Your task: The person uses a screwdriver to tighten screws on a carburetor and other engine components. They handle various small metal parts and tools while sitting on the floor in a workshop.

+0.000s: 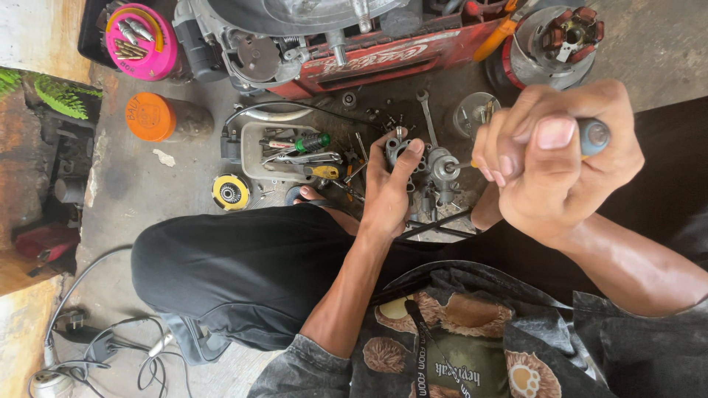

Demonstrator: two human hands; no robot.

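While our right hand (pixel 557 166) is closed tight around the grey handle of a screwdriver (pixel 590 136), its thin shaft runs from under our fingers toward a small grey metal engine part (pixel 435 171), which stands on the floor between our two hands. Our left hand (pixel 389 188) grips that part from the other side, fingers curled over its top and thumb against its near face. Just beyond the left hand lies a pale tray (pixel 254 151) of tools, a green-handled screwdriver (pixel 313 141) among them, and beside the tray a yellow disc (pixel 231 191). A bare spanner (pixel 426 114) lies just past the part. Farther out from the left hand stand an orange-lidded jar (pixel 151 116) and a pink round container (pixel 140 40) of bolts. Well past both hands sits a red engine housing (pixel 383 55)
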